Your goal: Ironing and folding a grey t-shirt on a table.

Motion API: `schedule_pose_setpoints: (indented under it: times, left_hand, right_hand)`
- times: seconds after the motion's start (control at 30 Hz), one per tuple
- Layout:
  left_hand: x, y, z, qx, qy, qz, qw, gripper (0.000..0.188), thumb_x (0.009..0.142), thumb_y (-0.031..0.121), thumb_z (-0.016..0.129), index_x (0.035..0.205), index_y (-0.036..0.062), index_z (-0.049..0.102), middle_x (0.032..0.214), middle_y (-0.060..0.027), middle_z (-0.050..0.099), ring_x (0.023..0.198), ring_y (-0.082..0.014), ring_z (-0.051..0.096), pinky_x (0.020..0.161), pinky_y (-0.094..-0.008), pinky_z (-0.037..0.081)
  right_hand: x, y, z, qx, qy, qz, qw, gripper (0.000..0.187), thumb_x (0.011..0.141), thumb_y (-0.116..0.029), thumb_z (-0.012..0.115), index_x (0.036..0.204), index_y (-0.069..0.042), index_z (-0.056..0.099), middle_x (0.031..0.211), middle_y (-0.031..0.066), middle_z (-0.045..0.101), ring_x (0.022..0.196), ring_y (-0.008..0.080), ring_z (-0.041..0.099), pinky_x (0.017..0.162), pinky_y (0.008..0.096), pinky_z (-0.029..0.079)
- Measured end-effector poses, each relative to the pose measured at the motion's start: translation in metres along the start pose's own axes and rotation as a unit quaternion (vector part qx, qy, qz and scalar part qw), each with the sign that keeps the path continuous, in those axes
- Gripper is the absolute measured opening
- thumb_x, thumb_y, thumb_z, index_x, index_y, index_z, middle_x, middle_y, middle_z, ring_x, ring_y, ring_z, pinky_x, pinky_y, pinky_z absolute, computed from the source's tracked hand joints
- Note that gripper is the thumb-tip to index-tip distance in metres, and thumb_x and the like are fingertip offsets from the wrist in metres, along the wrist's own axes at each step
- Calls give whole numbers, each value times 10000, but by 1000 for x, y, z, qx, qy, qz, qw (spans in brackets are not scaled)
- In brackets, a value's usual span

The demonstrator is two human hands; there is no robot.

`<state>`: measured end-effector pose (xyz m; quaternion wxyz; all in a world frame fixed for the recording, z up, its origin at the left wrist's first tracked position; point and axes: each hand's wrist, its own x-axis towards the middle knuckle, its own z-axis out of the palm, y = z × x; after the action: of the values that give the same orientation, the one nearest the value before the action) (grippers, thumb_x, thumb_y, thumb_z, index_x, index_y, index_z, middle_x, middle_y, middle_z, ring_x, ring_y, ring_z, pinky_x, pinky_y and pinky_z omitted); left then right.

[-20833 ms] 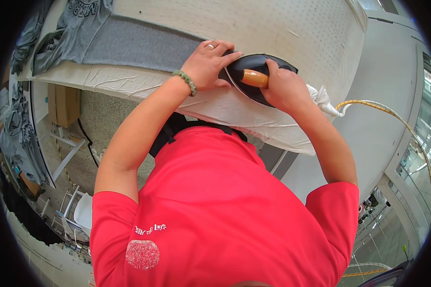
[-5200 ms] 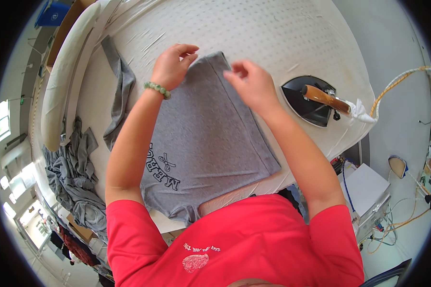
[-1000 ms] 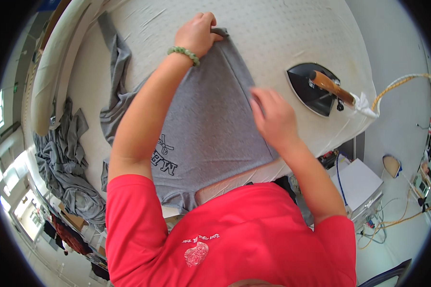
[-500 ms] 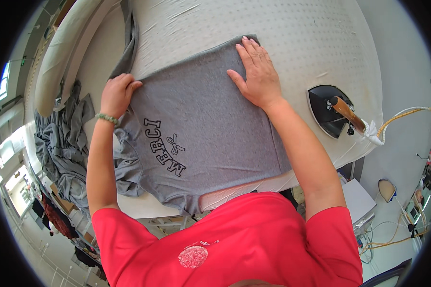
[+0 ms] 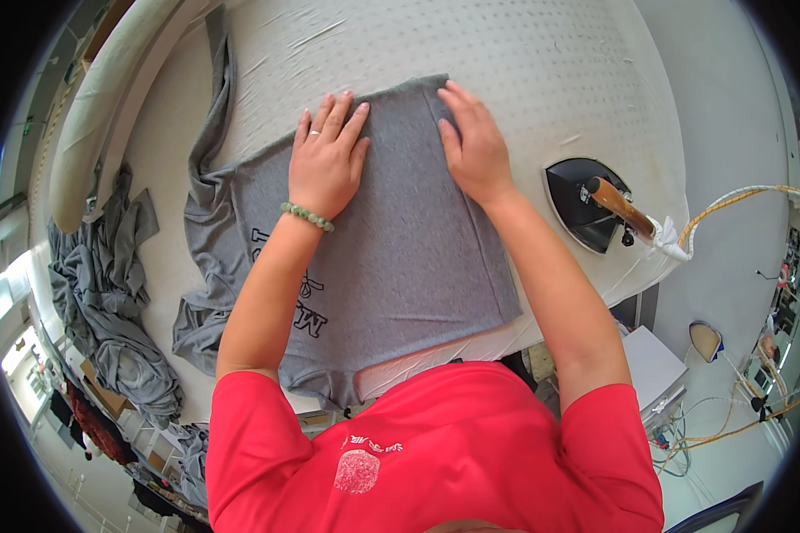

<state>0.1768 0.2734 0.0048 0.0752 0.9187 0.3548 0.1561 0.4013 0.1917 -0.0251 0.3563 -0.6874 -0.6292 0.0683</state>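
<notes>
A grey sweatshirt with dark outlined lettering and a small bow motif is spread on the padded ironing table, hem to the right. Its far sleeve stretches up and away at the left, and the cloth is bunched near the neck. My left hand, with a green bead bracelet at the wrist, lies flat on the far side of the body, fingers spread. My right hand rests at the far hem corner, its fingers stretched along the edge and the thumb apart. Part of the lettering is hidden under my left forearm.
An iron with a wooden handle stands on the table to the right, its cord running off to the right. A heap of grey garments hangs over the left edge. A padded sleeve arm rises at the far left.
My left hand has let go of the shoulder area and moved right, now flat on the sweatshirt. The right hand has turned at the hem corner. The cloth near the far shoulder has loosened into folds.
</notes>
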Motion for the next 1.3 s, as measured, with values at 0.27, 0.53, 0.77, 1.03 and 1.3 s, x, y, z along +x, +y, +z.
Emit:
schedule_pose_setpoints:
  times: [0.27, 0.53, 0.77, 1.03, 1.3]
  left_hand:
    - [26, 54, 55, -111, 32, 35, 993, 537, 1018, 185, 662, 1506, -9, 547, 1620, -167, 494, 1536, -347, 418, 1265, -478, 345]
    - [28, 61, 69, -65, 1, 5, 998, 630, 1092, 412, 517, 1598, 42, 452, 1667, -167, 435, 1573, -331, 358, 1303, -481, 244]
    - [32, 80, 79, 6, -25, -41, 999, 713, 1092, 501, 469, 1648, 64, 377, 1741, -150, 304, 1626, -323, 239, 1327, -491, 148]
    - [32, 84, 94, 53, -21, -64, 996, 728, 1121, 533, 372, 1698, 103, 260, 1781, -112, 199, 1652, -290, 147, 1335, -476, 106]
    - [-27, 167, 66, 12, -41, -69, 997, 717, 1045, 340, 596, 1576, -97, 393, 1688, -286, 327, 1578, -466, 279, 1283, -554, 245]
  right_hand:
    - [44, 11, -4, -34, -43, 173, 983, 188, 865, -195, 776, 981, -48, 757, 1105, 139, 674, 1010, 328, 692, 873, 427, 571]
    - [54, 25, -10, 306, -102, 409, 854, 274, 965, -278, 695, 1001, -9, 728, 923, 91, 757, 784, 218, 689, 740, 370, 565]
    - [-76, 12, -82, 328, -308, 451, 771, 337, 983, -358, 775, 1106, -55, 696, 908, -39, 672, 790, 36, 590, 686, 223, 482]
    - [-224, -1, -140, 367, -263, 475, 755, 236, 982, -205, 780, 1060, -10, 673, 720, -86, 579, 671, 11, 476, 596, 220, 375]
    - [-226, -23, -151, 243, -210, 354, 878, 239, 1003, -153, 703, 1180, -1, 649, 862, 57, 697, 722, 141, 647, 683, 314, 518]
